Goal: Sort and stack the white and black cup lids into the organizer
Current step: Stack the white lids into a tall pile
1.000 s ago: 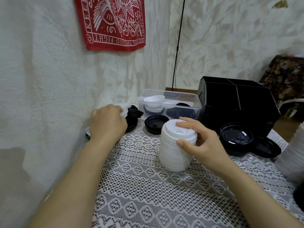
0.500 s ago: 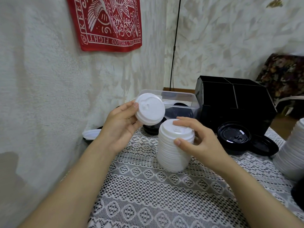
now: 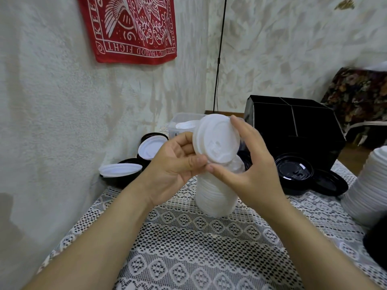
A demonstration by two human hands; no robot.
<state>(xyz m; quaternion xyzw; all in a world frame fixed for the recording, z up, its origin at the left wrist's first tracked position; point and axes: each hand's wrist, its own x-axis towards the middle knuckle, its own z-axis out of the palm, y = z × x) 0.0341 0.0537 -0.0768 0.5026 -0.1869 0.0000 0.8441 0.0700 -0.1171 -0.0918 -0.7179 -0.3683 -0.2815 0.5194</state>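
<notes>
Left hand [image 3: 176, 164] and right hand [image 3: 251, 164] pinch a tilted white lid [image 3: 217, 139] above the white stack [image 3: 215, 197], fingers [image 3: 240, 126] curled on its rim from nine and three o'clock (organizer [image 3: 293, 126] at two o'clock).

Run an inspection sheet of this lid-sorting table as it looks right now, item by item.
Surface: white lace tablecloth covers the table.
Job's things: white plastic cup lid held tilted above a tall stack of white lids; black divided organizer behind; black lids in front of it; loose white lids lying on black ones at left; second white stack at the right edge.
Clutter: clear plastic tub with lids inside.
Grippers: left hand and right hand both pinch the held lid's rim with fingers and thumb.
Cables: thin black cable runs down the wall.
Surroundings: red printed cloth on the wall; floral seat at right.
</notes>
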